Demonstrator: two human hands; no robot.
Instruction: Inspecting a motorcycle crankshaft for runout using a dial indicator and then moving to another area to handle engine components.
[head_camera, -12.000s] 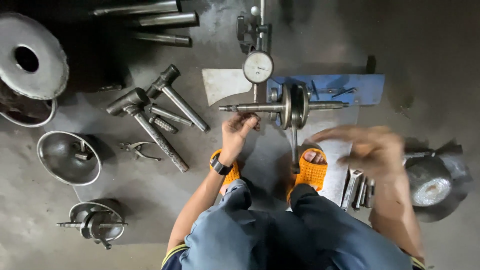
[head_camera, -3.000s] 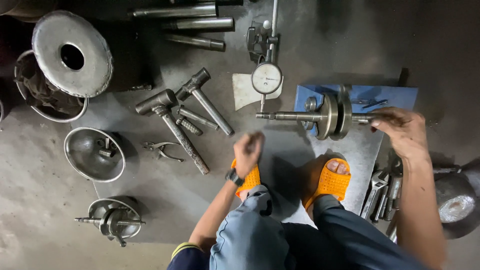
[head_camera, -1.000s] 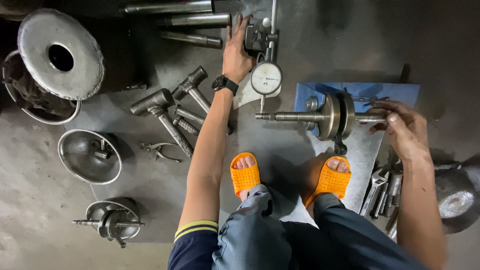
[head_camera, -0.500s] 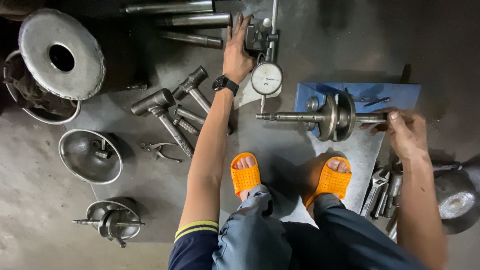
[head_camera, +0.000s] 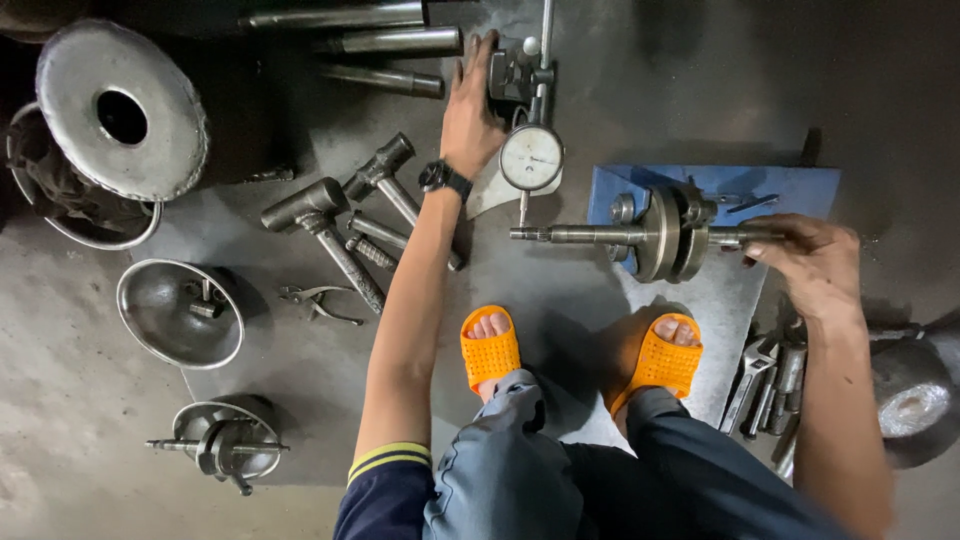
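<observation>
My left hand (head_camera: 470, 115) lies flat against the dark metal base of the round white dial gauge (head_camera: 531, 157). My right hand (head_camera: 815, 262) grips the right shaft end of the grey steel crankshaft (head_camera: 665, 233), which rests across the blue metal stand (head_camera: 790, 190). Steel hammers (head_camera: 325, 235) lie just beside my left forearm.

The floor (head_camera: 80, 330) is bare grey concrete, stained and scuffed, with a paler worn patch at the lower left. Light falls from above onto the middle (the top edge and upper right corner sink into deep shadow). A flat grey metal sheet (head_camera: 300, 360) lies on the concrete. No wall, window or furniture shows; the view looks straight down, and the floor fills it from edge to edge.
</observation>
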